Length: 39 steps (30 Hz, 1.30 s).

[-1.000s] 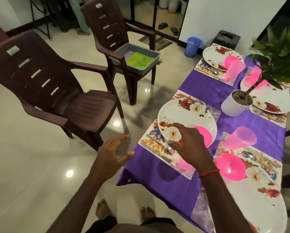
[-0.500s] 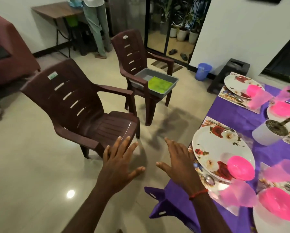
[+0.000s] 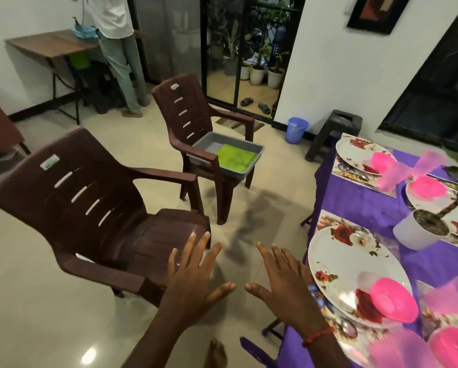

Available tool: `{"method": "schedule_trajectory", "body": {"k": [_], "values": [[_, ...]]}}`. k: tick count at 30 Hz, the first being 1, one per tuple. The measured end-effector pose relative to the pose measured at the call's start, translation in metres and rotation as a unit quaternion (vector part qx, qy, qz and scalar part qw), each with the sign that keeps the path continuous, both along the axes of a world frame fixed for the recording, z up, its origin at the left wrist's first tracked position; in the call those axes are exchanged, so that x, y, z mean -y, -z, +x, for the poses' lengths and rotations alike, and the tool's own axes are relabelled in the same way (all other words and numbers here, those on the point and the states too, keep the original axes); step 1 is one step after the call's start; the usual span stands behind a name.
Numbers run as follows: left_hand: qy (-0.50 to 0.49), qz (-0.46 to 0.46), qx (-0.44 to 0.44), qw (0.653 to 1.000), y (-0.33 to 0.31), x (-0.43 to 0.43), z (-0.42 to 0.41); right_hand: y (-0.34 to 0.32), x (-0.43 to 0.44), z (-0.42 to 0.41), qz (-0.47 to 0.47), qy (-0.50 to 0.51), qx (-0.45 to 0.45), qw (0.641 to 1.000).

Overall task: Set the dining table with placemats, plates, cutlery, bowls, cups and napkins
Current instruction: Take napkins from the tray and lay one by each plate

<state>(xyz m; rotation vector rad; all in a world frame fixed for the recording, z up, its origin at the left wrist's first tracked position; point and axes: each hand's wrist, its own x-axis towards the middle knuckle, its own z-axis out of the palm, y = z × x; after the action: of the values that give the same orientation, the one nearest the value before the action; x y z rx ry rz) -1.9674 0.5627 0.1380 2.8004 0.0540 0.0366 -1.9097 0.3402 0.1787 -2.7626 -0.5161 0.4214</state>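
My left hand [image 3: 193, 280] and my right hand [image 3: 283, 282] are both stretched out over the floor, fingers spread, holding nothing. To their right is the dining table with a purple cloth [image 3: 360, 203]. On it lie floral placemats [image 3: 326, 221], white flowered plates [image 3: 347, 264], pink bowls [image 3: 394, 298], pink cups [image 3: 400, 349] and a spoon [image 3: 348, 328]. Ahead, a grey tray [image 3: 212, 143] with green napkins [image 3: 236, 162] rests on the far brown chair [image 3: 193, 115].
A second brown chair [image 3: 89, 208] stands close on the left, its seat edge touching distance from my left hand. A potted plant [image 3: 419, 232] sits mid-table. A person [image 3: 116, 49] stands at a wooden side table [image 3: 50, 46]. A blue bin [image 3: 297, 130] and black stool [image 3: 334, 134] are by the wall.
My right hand let go of the pink cup at the near setting and came off the table. My view swung left toward the chairs, and both hands now reach forward, spread.
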Motion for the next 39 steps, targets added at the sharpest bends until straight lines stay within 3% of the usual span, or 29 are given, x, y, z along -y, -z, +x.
{"method": "schedule_trajectory", "body": {"k": [4, 11, 26, 39], "values": [[0.013, 0.046, 0.003, 0.999, 0.002, -0.024, 0.047, 0.007, -0.016, 0.047, -0.004, 0.016, -0.002, 1.000], [0.017, 0.047, 0.036, 0.998, 0.001, -0.055, 0.120, 0.004, -0.048, 0.111, 0.013, 0.018, -0.013, 1.000], [0.048, 0.022, 0.009, 0.999, 0.010, -0.064, 0.244, -0.012, -0.070, 0.202, 0.010, 0.038, -0.032, 0.999], [0.064, -0.014, 0.001, 0.998, 0.007, -0.084, 0.393, -0.011, -0.095, 0.342, -0.019, 0.034, -0.039, 0.999]]}}
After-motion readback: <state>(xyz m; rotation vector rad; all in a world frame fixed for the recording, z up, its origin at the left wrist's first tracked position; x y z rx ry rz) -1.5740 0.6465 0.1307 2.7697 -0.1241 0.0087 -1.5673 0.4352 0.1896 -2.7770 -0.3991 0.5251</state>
